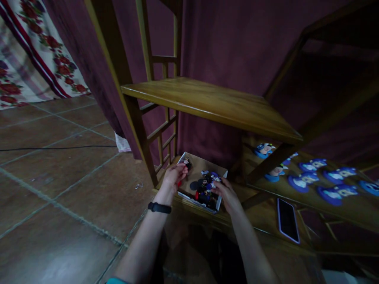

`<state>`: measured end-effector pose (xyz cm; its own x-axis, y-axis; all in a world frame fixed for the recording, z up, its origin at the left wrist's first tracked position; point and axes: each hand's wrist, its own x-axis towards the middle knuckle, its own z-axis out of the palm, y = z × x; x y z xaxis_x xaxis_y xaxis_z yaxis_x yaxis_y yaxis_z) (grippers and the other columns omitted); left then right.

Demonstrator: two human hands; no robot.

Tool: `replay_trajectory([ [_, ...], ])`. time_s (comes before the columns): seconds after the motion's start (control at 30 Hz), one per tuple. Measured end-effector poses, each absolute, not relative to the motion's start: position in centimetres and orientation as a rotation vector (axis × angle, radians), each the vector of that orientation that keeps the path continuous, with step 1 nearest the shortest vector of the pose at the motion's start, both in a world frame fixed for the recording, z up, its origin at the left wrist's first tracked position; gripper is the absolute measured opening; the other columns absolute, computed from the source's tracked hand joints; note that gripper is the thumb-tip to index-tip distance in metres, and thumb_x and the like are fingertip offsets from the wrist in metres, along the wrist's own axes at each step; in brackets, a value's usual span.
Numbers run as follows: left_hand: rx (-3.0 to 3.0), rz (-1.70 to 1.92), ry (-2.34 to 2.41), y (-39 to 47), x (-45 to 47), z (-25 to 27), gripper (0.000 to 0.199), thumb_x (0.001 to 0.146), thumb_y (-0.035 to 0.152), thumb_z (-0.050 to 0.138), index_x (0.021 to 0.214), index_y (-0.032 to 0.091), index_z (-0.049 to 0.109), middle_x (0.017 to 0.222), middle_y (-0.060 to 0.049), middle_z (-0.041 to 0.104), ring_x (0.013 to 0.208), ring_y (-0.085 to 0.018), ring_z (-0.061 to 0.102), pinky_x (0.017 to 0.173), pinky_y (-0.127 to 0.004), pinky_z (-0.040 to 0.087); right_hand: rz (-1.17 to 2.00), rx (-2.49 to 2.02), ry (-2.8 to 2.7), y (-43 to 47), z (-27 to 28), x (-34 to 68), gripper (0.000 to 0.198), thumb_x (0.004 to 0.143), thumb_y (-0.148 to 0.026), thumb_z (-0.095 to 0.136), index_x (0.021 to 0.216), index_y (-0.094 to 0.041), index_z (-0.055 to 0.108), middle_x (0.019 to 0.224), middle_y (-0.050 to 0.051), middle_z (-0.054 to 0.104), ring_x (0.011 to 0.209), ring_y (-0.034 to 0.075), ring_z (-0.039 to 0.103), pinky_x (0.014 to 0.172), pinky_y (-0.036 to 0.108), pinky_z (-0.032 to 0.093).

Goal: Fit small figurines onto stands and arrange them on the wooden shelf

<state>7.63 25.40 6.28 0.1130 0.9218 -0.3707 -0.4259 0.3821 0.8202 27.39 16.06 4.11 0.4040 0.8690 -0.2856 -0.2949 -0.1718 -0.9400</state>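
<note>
A shallow white cardboard box (203, 161) sits on the low wooden shelf in front of me. Dark little figurines (204, 188) with bits of red, white and blue lie clustered in its right part. Over the box's left side, the fingers of my left hand (175, 174) are closed around a small dark figurine (186, 161) with a pale face; red shows below the fingers. My right hand (227, 193) reaches over the right wall, its fingertips curled on a white-and-blue figurine (215, 181) among the others. Dim light blurs the finer details.
A wooden shelf board (201, 98) overhangs the box, with a post (130, 114) on the left. At right, blue-based figurines (304, 179) stand in rows on another shelf. A phone (288, 220) lies below them. A cable (59, 148) crosses the tiled floor.
</note>
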Motion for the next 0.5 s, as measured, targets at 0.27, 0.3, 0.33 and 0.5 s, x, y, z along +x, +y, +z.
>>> replay_trajectory([
  [0.27,1.682,0.599,1.364,21.8,12.2,4.2,0.016,0.063,0.022,0.067,0.08,0.02,0.063,0.081,-0.005,0.065,0.087,-0.022,0.06,0.079,-0.032,0.044,0.863,-1.622,-0.696,16.9,4.9,29.0,0.036,0.063,-0.033,0.065,0.097,-0.024,0.056,0.086,-0.001,0.065,0.07,0.015,0.062,0.06,0.025,0.054],
  [0.3,1.729,0.532,1.399,21.0,12.6,4.0,0.019,0.06,0.021,0.07,0.077,0.022,0.063,0.081,-0.006,0.065,0.093,-0.025,0.059,0.082,-0.034,0.042,0.831,-1.647,-0.762,16.9,4.8,29.0,0.036,0.064,-0.035,0.063,0.098,-0.025,0.055,0.088,-0.001,0.065,0.073,0.016,0.062,0.061,0.026,0.054],
  [0.33,1.736,0.488,1.423,20.3,13.1,3.7,0.022,0.056,0.02,0.074,0.074,0.022,0.061,0.081,-0.007,0.064,0.097,-0.028,0.057,0.085,-0.037,0.04,0.807,-1.671,-0.836,16.9,4.7,29.1,0.035,0.066,-0.036,0.061,0.099,-0.025,0.055,0.09,-0.001,0.065,0.076,0.017,0.062,0.062,0.027,0.053],
  [0.5,1.458,0.582,1.444,18.8,15.1,2.4,0.031,0.049,0.002,0.074,0.062,0.021,0.054,0.069,-0.006,0.056,0.106,-0.033,0.052,0.093,-0.042,0.035,0.72,-1.752,-1.091,16.6,3.9,29.5,0.03,0.072,-0.037,0.054,0.099,-0.027,0.055,0.091,-0.001,0.066,0.083,0.019,0.061,0.071,0.031,0.051],
])
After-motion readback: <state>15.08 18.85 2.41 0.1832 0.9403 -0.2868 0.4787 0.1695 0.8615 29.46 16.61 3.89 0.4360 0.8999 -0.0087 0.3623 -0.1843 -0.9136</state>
